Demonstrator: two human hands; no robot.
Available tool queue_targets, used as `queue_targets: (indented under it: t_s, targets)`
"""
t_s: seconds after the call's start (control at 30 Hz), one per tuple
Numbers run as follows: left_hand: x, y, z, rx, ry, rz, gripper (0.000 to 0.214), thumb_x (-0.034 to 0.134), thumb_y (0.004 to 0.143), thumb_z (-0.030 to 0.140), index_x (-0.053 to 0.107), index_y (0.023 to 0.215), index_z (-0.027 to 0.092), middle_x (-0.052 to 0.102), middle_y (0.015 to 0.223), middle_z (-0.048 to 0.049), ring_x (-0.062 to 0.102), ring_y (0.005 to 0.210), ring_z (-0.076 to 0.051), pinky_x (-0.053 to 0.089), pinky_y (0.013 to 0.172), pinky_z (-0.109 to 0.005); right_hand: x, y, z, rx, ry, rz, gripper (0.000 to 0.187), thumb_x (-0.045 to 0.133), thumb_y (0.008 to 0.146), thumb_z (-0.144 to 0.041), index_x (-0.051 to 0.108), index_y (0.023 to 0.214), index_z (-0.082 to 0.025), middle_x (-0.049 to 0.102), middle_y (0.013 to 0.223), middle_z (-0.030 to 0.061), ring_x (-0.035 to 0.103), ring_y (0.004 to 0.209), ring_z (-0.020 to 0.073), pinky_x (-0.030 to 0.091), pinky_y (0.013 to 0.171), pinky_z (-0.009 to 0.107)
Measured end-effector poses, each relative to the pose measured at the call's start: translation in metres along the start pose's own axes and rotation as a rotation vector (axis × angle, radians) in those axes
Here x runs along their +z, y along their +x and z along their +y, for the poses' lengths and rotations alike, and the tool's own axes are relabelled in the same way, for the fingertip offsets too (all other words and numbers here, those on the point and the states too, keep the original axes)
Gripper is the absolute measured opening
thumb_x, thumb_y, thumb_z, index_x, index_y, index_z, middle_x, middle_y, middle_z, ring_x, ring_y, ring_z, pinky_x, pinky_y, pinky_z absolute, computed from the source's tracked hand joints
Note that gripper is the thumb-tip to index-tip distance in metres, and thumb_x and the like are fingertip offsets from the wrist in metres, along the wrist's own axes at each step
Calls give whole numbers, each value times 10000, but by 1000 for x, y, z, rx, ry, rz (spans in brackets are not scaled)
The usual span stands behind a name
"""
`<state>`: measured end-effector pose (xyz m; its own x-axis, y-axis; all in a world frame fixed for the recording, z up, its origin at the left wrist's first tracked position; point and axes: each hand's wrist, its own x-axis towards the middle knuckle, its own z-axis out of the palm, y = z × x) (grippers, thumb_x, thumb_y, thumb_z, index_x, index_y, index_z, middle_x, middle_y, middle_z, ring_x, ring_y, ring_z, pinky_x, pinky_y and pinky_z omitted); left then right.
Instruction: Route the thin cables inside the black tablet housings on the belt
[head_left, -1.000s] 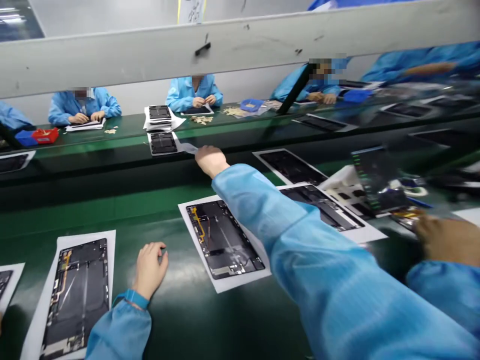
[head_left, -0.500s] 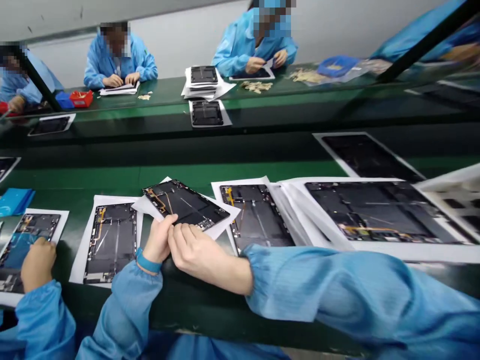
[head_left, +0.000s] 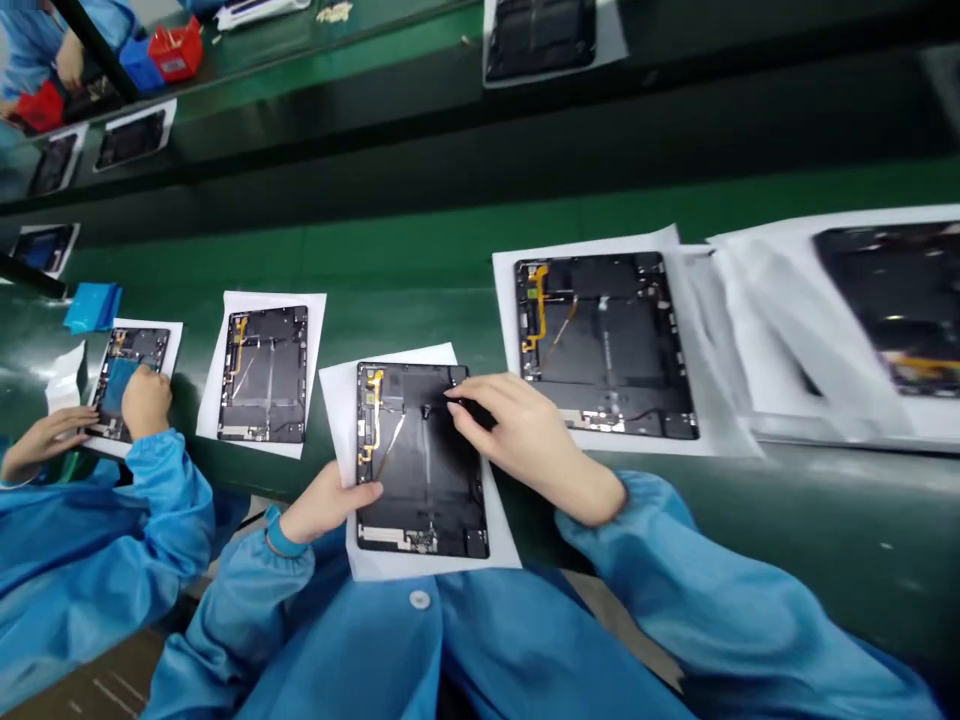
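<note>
An opened tablet with black inner parts and a yellow ribbon cable lies on a white paper sheet at the bench's near edge. My left hand grips its left edge together with the paper, thumb on top and fingers hidden underneath. Over the tablet's upper right part is my right hand, thumb and forefinger drawn together near the middle connector. Whatever those fingertips hold, if anything, is too small to make out. A similar opened tablet rests on paper to the right, and another tablet to the left.
A co-worker's hand works on a tablet at the far left, near a blue packet. Stacked white sheets stand at the right. A raised green shelf runs along the back, with red bins at its left.
The tablet and paper have come down from a raised tilt to lie nearer my body. My right hand has left the near edge and moved over the tablet's face. My view has tipped downward.
</note>
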<state>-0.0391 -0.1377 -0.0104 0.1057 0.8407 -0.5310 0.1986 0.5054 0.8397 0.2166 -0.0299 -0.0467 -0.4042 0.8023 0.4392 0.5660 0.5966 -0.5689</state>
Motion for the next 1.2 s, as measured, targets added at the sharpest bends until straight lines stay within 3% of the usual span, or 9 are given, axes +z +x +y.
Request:
queue_targets:
  t_s: [0.13,0.2,0.27,0.43,0.57,0.7,0.97,1.1,1.2]
  targets:
    - [-6,-12,13,-31,780,307,282,653,904,474,691,865,198,689,682,-29,661,690,-222,459,693,-308,19,-10,11,-15,-21,-14,210,535,993,-235,737,1034,-197,764,986,111,689,921,266,570,853,438]
    - [-4,-11,23,-42,1008,445,280,594,959,462,685,923,200,677,675,-30,669,685,-222,433,666,-294,22,-13,13,0,-35,-1,230,534,982,-229,737,1087,-203,764,1015,113,681,946,275,561,884,457]
    - [4,-3,33,8,1118,458,262,544,996,417,688,1006,199,722,789,-59,701,766,-230,434,664,-289,23,-14,14,3,-33,15,249,534,972,-223,734,1119,-205,762,1038,119,675,967,281,552,908,470]
    - [35,37,55,24,1289,276,273,514,1000,305,674,1117,117,737,1060,-184,741,920,-300,491,700,-331,24,-16,14,-15,-4,-5,264,508,967,-189,733,1105,-202,758,1034,116,666,974,270,543,909,444]
    - [53,51,67,-11,1380,251,285,410,993,124,648,1113,23,708,1011,-254,744,993,-342,520,733,-355,23,-16,14,-25,-28,7,242,526,965,-173,742,1074,-194,762,1005,110,670,945,259,544,876,418]
    - [60,50,78,-30,1419,235,346,304,989,35,645,1046,22,706,957,-238,751,972,-312,537,739,-343,23,-19,14,-75,-75,43,214,556,953,-155,743,1051,-183,769,963,98,666,906,249,540,836,394]
    - [51,40,79,-87,1333,146,261,406,982,83,652,1068,65,737,954,-193,767,933,-287,549,708,-327,12,-2,14,-1,-82,-37,193,569,944,-191,734,1041,-205,764,984,90,657,901,261,523,863,426]
    - [36,15,65,-131,1287,249,175,515,961,229,645,1042,143,737,945,-134,754,899,-289,524,685,-330,13,28,3,23,-69,-91,208,535,968,-234,728,1033,-193,750,1014,106,646,944,272,505,903,425]
    - [26,4,48,-225,1280,392,166,494,970,253,633,1001,169,723,912,-110,733,845,-272,487,651,-324,25,56,-16,33,-38,-232,232,516,976,-247,731,1028,-178,739,1000,114,654,936,263,500,875,401]
